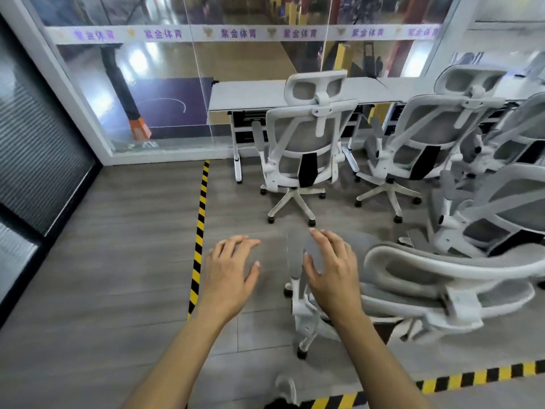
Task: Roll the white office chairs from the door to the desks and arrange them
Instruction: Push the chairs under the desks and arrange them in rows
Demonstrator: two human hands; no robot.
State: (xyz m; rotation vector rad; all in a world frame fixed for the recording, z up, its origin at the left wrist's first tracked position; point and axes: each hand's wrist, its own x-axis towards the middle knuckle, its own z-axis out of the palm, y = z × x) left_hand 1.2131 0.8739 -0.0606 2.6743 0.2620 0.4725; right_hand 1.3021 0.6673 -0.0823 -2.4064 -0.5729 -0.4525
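Both forearms reach in from the near edge. The left hand (230,270) is held flat over the grey plank floor (118,261), fingers straight and spread, grasping nothing. The right hand (333,273) is likewise released, its fingers splayed over the grey armrest pad (295,261) of the nearest chair (427,278), a white-framed mesh chair at near right (whether the palm actually touches the pad, I cannot tell).

Farther off, a first chair (306,134) is tucked against the left end of the long white desk (250,94), back toward the camera, with a second chair (427,134) beside it to the right. Two more chairs (501,202) crowd the right edge between the desk and the nearest chair.

Yellow-and-black striped tape (200,219) runs along the floor left of the hands. A glass wall (165,93) stands behind the desk.
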